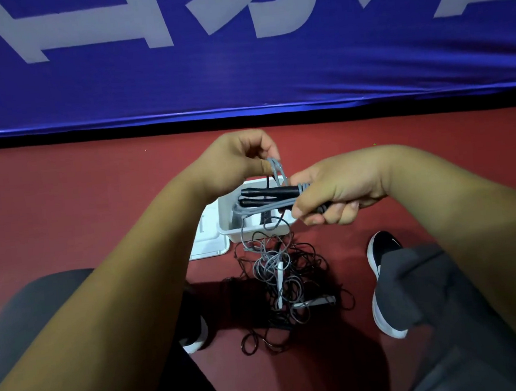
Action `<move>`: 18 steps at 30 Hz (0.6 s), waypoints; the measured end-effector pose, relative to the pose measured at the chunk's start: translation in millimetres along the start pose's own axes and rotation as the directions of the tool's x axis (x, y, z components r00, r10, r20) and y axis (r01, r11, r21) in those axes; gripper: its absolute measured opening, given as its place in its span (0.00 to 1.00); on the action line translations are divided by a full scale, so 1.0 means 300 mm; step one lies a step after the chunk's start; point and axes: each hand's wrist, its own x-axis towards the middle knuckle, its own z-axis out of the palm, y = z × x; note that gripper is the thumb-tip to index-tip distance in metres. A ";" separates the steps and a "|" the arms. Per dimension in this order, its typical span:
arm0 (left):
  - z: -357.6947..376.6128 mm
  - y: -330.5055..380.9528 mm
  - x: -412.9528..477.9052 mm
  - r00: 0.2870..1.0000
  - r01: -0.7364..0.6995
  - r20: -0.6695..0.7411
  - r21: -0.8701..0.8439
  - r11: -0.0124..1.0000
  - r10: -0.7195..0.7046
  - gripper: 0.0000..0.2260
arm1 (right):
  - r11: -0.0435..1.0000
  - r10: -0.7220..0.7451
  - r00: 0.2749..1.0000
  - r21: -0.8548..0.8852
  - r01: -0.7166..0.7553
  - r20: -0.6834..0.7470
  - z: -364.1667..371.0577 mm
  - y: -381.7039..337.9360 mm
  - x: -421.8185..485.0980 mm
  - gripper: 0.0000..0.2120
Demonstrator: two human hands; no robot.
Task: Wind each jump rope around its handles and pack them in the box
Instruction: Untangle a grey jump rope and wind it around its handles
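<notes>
Two bare forearms reach out over dark-trousered knees. The right hand [341, 187] has its grip closed round a pair of black handles [266, 192], held level above the white box [225, 212] on the red floor [94, 211]. The left hand [234, 161] pinches a loop of grey rope [276, 168] just above them. Below, a tangle of ropes [290, 282], black and grey, lies between the shoes, apparently with a white handle in it.

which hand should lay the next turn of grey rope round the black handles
Left. The left hand pinches the grey rope just above the black handles, so it can loop it round. The right hand grips the handles' other ends, holding the pair together, and probably should not let go.
</notes>
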 end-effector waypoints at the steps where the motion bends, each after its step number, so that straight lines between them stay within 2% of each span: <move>1: 0.003 0.009 -0.001 1.000 -0.009 0.006 0.010 1.000 0.009 0.10 | 1.000 0.024 1.000 -0.014 -0.024 -0.007 -0.002 0.007 0.009 0.06; 4: 0.003 0.036 -0.003 1.000 -0.007 -0.004 0.049 0.999 0.007 0.09 | 0.996 0.064 0.995 -0.052 -0.068 -0.074 -0.018 0.027 0.042 0.07; 8: 0.011 0.074 -0.012 0.999 0.031 -0.016 0.222 0.975 -0.029 0.06 | 0.995 0.057 0.972 -0.069 -0.074 -0.227 -0.043 0.049 0.082 0.10; 11: 0.014 0.082 -0.018 0.996 0.068 0.027 0.334 0.940 -0.081 0.05 | 0.989 0.039 0.945 -0.121 -0.083 -0.325 -0.057 0.058 0.100 0.12; 15: 0.018 0.082 -0.025 0.989 0.092 0.062 0.468 0.879 -0.136 0.09 | 0.959 -0.074 0.839 -0.270 -0.089 -0.539 -0.076 0.068 0.122 0.08; 18: 0.031 0.069 -0.030 0.981 0.155 0.027 0.490 0.858 -0.193 0.08 | 0.960 -0.136 0.776 -0.275 -0.051 -0.616 -0.078 0.062 0.131 0.05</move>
